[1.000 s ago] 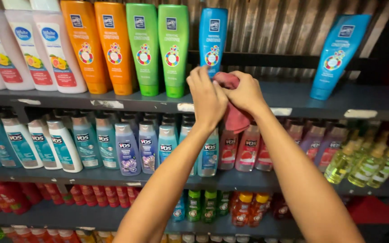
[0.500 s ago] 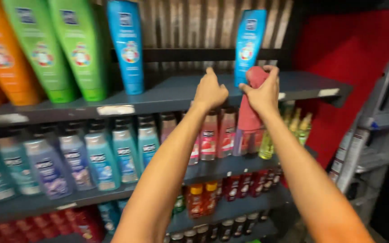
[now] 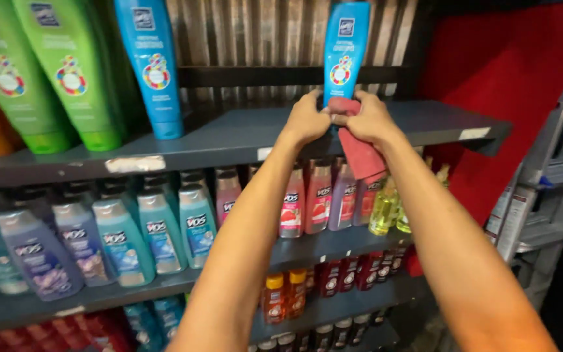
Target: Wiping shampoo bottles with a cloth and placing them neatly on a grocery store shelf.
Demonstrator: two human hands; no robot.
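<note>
Shelving [image 3: 229, 140] carries green bottles [image 3: 66, 72] and another blue bottle [image 3: 151, 65] to the left, well apart; smaller bottles [image 3: 164, 228] fill the shelf below. Since half a second ago, both hands have closed in together. Left hand [image 3: 305, 119] grips the tall blue bottle [image 3: 345, 49] at its base; right hand [image 3: 369, 120] pinches a red cloth [image 3: 358, 146] against it.

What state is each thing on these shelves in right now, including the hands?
Left hand: fingers closed around the blue bottle's base.
Right hand: gripping the red cloth.
Blue bottle: upright, cap down, on the top shelf.
Red cloth: bunched at the bottle, its tail hanging.
Green bottles: upright, untouched.
</note>
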